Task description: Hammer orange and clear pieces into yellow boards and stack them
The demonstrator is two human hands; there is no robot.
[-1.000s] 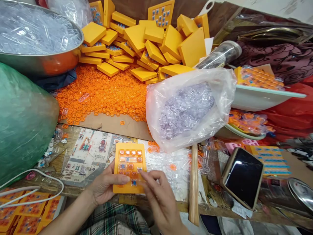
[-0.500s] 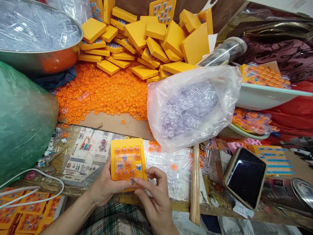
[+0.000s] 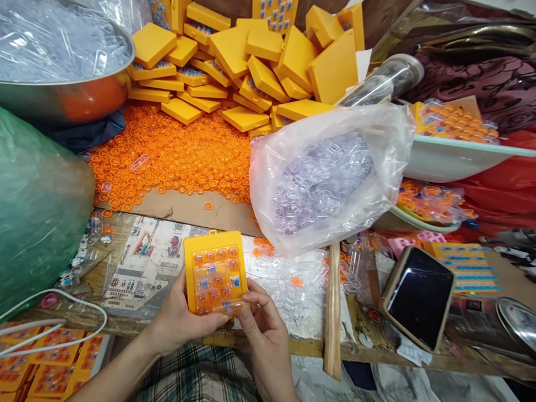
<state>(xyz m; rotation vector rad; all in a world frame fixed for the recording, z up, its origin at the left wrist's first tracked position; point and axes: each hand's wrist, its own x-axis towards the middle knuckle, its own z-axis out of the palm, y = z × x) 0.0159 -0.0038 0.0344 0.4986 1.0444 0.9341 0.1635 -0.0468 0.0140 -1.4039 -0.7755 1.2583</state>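
Note:
My left hand [image 3: 180, 312] grips a yellow plastic case [image 3: 190, 279] by its left side and lower edge, thumb along the bottom. The case is tilted up towards me. Rows of small orange button caps [image 3: 216, 255] fill much of its face, along with clear long caps and some blue-and-white spots. At the lower right corner, my right hand [image 3: 266, 324] has its thumb and fingers closed on the case's edge, beside a clear long cap [image 3: 228, 306] in the bottom row. Whether a small part is also between those fingertips is hidden.
Orange caps [image 3: 180, 156] lie heaped behind, below stacked yellow cases [image 3: 234, 50]. A plastic bag [image 3: 262, 190] of clear caps stands right of centre, above a wooden stick [image 3: 333, 312]. A phone-like device [image 3: 419, 301] lies right; a green bag [image 3: 42, 218] bulges left.
A clear long cap now lies across the case's bottom row, where my right fingers were pressing. My right fingers have drawn back to the case's right edge. The view has shifted slightly.

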